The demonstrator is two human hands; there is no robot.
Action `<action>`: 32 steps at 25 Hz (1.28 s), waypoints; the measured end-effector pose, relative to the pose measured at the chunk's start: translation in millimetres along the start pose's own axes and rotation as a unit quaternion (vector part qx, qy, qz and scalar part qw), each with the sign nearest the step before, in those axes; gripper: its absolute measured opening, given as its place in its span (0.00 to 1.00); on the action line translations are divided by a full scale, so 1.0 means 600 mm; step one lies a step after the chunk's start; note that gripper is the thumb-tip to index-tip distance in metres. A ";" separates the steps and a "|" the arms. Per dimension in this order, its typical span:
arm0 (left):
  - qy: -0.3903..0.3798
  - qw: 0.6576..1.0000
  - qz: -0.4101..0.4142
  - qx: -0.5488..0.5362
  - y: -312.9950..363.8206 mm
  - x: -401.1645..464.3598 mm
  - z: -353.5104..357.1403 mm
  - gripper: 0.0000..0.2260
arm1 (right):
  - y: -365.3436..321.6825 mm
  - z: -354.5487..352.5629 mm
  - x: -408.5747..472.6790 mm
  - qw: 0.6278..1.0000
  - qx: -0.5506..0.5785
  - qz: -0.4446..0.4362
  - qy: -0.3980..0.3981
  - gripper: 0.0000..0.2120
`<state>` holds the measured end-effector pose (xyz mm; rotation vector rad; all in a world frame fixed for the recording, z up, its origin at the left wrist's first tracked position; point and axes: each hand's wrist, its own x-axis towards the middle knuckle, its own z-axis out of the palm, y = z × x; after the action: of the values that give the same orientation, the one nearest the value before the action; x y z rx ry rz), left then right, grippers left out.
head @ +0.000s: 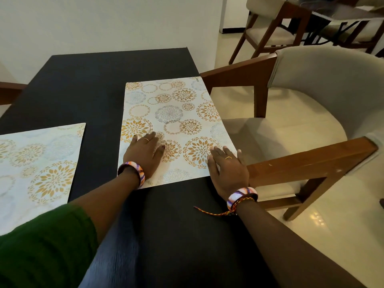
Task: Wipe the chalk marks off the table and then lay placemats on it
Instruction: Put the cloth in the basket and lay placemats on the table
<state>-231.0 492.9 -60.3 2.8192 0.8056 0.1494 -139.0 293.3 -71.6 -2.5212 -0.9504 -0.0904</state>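
Both hands lie flat and spread on the floral placemat point(172, 125), which rests on the black table point(83, 84) close to its right edge, in front of the cream armchair point(311, 84). The left hand point(143, 150) presses on the near left part of the mat, its fingers open and not pinching anything. The right hand point(226, 165) sits at the near right corner, also open, with the palm partly on the mat and partly on the bare table at the edge. I think the hands are placed like this to hold the mat down and to make it straight along the table side, so that it faces the chair. A second placemat point(37, 169) already lies flat on the left side, well apart from the first. No chalk marks are visible on the dark surface, so the wiping seems finished, and the work is now in the laying step.
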 end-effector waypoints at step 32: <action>-0.064 0.994 -0.090 0.021 0.025 -0.052 0.023 0.28 | -0.008 -0.024 0.014 0.978 -0.094 0.024 -0.185 0.26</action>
<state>-247.7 461.8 -71.8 2.7431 1.0363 -0.0757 -134.3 295.1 -55.1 -2.7939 -1.0626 0.3305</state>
